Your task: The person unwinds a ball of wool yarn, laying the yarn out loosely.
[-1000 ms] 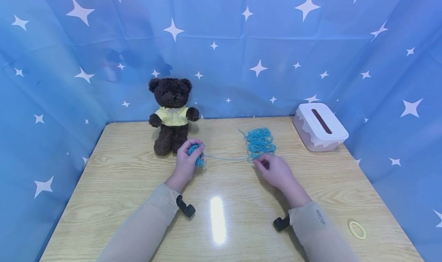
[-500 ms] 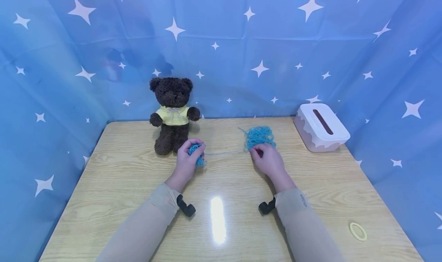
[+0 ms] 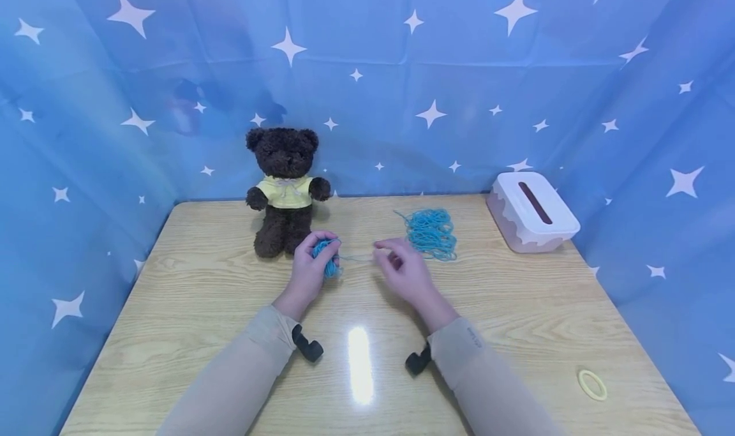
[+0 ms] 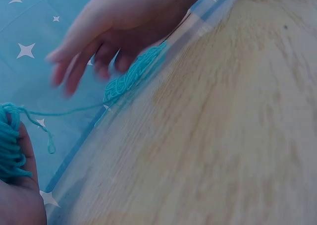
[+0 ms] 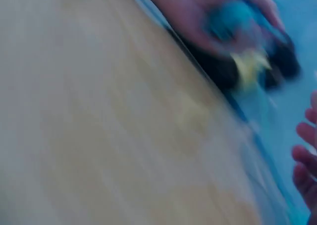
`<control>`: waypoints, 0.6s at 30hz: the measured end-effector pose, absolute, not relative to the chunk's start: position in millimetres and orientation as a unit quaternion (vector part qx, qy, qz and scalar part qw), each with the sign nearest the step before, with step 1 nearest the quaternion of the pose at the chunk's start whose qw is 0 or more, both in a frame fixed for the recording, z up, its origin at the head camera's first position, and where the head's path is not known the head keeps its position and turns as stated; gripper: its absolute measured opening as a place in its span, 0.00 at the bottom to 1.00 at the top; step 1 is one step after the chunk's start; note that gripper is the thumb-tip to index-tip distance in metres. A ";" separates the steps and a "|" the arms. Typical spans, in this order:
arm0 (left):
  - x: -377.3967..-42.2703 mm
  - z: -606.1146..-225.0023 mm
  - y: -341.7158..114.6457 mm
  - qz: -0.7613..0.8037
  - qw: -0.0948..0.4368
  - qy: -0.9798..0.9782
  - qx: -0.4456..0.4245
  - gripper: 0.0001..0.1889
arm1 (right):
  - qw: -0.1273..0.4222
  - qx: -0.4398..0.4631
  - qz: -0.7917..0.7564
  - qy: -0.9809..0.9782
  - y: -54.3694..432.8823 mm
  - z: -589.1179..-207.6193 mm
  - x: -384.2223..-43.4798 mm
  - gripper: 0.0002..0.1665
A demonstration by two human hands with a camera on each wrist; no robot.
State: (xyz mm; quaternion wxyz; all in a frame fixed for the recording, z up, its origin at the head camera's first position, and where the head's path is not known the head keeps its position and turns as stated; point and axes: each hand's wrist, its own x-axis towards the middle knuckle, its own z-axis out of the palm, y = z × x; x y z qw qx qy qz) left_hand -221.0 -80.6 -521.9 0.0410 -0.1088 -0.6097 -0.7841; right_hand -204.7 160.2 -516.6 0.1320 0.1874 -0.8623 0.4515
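Note:
My left hand (image 3: 305, 276) grips a small wound bundle of blue yarn (image 3: 330, 269), fingers and thumb curled round it. From that bundle a thin strand (image 4: 69, 111) runs right toward a loose pile of the same yarn (image 3: 430, 233) on the table. Between bundle and pile hovers my right hand (image 3: 406, 275), its fingers loose and parted, close to the strand. In the left wrist view the right hand's fingers (image 4: 74, 71) hang above the strand and do not appear to hold it. The right wrist view is blurred.
Behind my left hand stands a dark brown teddy bear (image 3: 285, 155) in a yellow top. A white-lidded tissue box (image 3: 534, 209) is at the back right corner. On the wooden table (image 3: 230, 334) a pale yellow ring (image 3: 592, 385) lies at the front right.
My right hand has moved left, away from the yarn pile's near edge toward my left hand, uncovering the pile. The left hand has stayed in place, gripping the bundle.

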 end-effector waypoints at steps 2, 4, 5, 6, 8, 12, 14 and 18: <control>-221.5 -521.6 -80.4 -0.783 0.039 -0.610 -0.112 0.08 | 0.089 0.199 0.460 -0.861 137.8 -516.2 -199.6 0.22; -222.2 -521.6 -79.9 -0.784 0.038 -0.609 -0.116 0.09 | 0.065 0.201 0.451 -0.867 119.3 -515.0 -196.1 0.23; -222.3 -521.4 -79.5 -0.783 0.038 -0.610 -0.117 0.09 | 0.065 0.201 0.445 -0.870 112.2 -513.9 -194.7 0.22; -222.4 -521.5 -79.1 -0.782 0.039 -0.611 -0.118 0.09 | 0.071 0.202 0.440 -0.872 106.7 -512.7 -193.8 0.21; -222.5 -521.7 -78.6 -0.781 0.039 -0.612 -0.117 0.10 | 0.097 0.202 0.430 -0.875 100.4 -512.1 -192.7 0.16; -223.0 -522.4 -78.7 -0.780 0.041 -0.614 -0.118 0.10 | 0.155 0.198 0.427 -0.869 101.8 -514.8 -193.2 0.09; -222.9 -522.8 -79.3 -0.777 0.043 -0.617 -0.118 0.11 | 0.181 0.194 0.434 -0.861 106.8 -517.6 -194.6 0.07; -221.7 -523.5 -80.7 -0.774 0.051 -0.622 -0.111 0.10 | 0.231 0.195 0.460 -0.835 123.5 -520.9 -198.9 0.06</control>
